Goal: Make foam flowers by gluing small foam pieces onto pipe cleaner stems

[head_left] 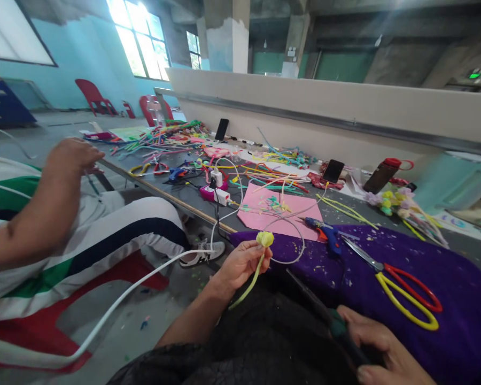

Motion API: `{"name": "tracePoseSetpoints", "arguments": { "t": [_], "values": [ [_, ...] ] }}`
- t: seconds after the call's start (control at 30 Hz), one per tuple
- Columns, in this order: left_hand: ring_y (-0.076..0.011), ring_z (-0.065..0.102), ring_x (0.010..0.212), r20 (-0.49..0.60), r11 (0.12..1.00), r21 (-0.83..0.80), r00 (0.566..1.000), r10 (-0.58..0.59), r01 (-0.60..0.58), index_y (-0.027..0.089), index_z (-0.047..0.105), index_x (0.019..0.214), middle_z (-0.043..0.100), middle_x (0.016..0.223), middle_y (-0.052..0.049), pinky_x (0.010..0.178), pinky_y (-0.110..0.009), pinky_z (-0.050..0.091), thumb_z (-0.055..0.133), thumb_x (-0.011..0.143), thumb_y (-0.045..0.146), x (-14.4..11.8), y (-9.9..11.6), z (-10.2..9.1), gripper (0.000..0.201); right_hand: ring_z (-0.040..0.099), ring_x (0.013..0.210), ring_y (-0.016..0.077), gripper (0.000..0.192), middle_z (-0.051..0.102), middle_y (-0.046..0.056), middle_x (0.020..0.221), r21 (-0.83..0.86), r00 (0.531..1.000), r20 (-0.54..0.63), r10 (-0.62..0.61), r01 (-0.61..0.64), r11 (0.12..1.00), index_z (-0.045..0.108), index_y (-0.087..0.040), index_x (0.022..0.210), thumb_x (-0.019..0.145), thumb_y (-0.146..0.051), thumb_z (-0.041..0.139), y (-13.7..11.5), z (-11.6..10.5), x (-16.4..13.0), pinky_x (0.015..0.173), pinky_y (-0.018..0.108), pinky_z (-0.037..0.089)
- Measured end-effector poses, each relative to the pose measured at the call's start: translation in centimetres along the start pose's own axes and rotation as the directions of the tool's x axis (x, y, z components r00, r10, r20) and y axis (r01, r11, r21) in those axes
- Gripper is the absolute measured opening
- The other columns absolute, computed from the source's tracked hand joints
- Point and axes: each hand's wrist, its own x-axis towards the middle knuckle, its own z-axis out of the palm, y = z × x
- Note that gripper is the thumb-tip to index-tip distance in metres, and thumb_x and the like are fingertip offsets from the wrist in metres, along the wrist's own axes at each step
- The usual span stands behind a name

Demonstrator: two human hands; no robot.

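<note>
My left hand (240, 264) pinches a yellow-green pipe-cleaner flower (264, 239) by its stem, holding it up at the near edge of the purple cloth (457, 299). My right hand (380, 347) is low at the bottom right, closed around a dark tool with a green grip (336, 323) whose thin dark tip points up-left toward the flower. Red-and-yellow-handled scissors (404, 289) lie on the cloth just beyond my right hand. A blue glue gun (324, 230) lies near the cloth's far edge.
A pink sheet (276, 211) and heaps of coloured pipe cleaners (176, 136) cover the long table. Two phones (332, 171), a dark bottle (380, 174) and a power strip (216, 190) stand further back. Another person's arm (52, 198) reaches in at left. Red chairs (92, 96) stand beyond.
</note>
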Motion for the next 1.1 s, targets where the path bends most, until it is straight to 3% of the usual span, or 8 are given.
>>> {"name": "tracePoseSetpoints", "arguments": {
  "t": [0.1,0.2,0.3,0.53,0.77,1.1],
  "values": [
    [-0.0088,0.054,0.048,-0.039,0.999,-0.003,0.998,-0.042,0.042,0.009,0.066,0.072,0.062,0.062,-0.004,0.045,-0.019,0.040,0.072,0.061,0.024,-0.1,-0.3,0.3,0.019,0.043,0.114,0.0360,0.038,0.049,0.010,0.123,-0.088,0.999,-0.040,-0.003,0.000,0.996,0.061,-0.025,0.097,0.064,-0.043,0.068,-0.3,0.0,0.1,0.089,0.046,0.042],
    [-0.0080,0.054,0.048,-0.060,0.997,0.018,0.996,-0.072,0.074,0.010,0.066,0.073,0.062,0.062,-0.004,0.045,-0.018,0.039,0.071,0.062,0.022,0.0,-0.7,0.4,0.018,0.047,0.110,0.0330,0.020,0.051,0.009,0.118,-0.151,0.999,0.043,-0.019,0.025,0.988,0.061,-0.021,0.080,0.067,-0.036,0.066,-1.9,-0.2,1.0,0.087,0.041,0.043],
    [-0.0070,0.053,0.046,-0.048,0.992,0.069,0.994,-0.098,0.101,0.009,0.066,0.071,0.061,0.058,-0.004,0.044,-0.017,0.037,0.068,0.066,0.021,0.0,-1.0,0.4,0.013,0.051,0.103,0.0296,0.014,0.053,0.008,0.110,-0.194,0.995,0.098,-0.036,0.054,0.979,0.059,-0.019,0.075,0.067,-0.029,0.065,-3.4,-0.5,2.1,0.084,0.036,0.045],
    [-0.0053,0.049,0.042,-0.014,0.976,0.181,0.993,-0.120,0.120,0.008,0.066,0.064,0.060,0.055,-0.003,0.042,-0.016,0.034,0.066,0.066,0.024,-0.3,-1.2,1.2,0.015,0.052,0.093,0.0244,0.015,0.052,0.005,0.094,-0.248,0.994,0.097,-0.045,0.067,0.967,0.050,-0.019,0.071,0.066,-0.023,0.064,-4.2,-0.1,2.5,0.077,0.030,0.045],
    [-0.0045,0.045,0.036,-0.024,0.942,0.255,0.975,-0.220,0.219,0.010,0.064,0.070,0.057,0.050,0.000,0.034,-0.015,0.028,0.065,0.069,0.032,-0.5,-1.2,1.5,0.022,0.052,0.087,0.0216,0.016,0.052,0.005,0.094,-0.244,0.995,0.089,-0.050,0.071,0.967,0.048,-0.019,0.069,0.068,-0.025,0.062,-4.3,0.2,2.9,0.074,0.030,0.045],
    [-0.0017,0.031,0.026,-0.003,0.903,0.409,0.990,-0.140,0.129,0.010,0.063,0.072,0.046,0.037,0.005,0.029,-0.015,0.014,0.057,0.075,0.043,-0.3,-1.6,1.1,0.034,0.052,0.079,0.0192,0.018,0.052,0.004,0.089,-0.192,0.994,0.084,-0.072,0.087,0.977,0.045,-0.019,0.067,0.066,-0.023,0.062,-4.2,0.1,2.5,0.068,0.027,0.045]
  ]
}}
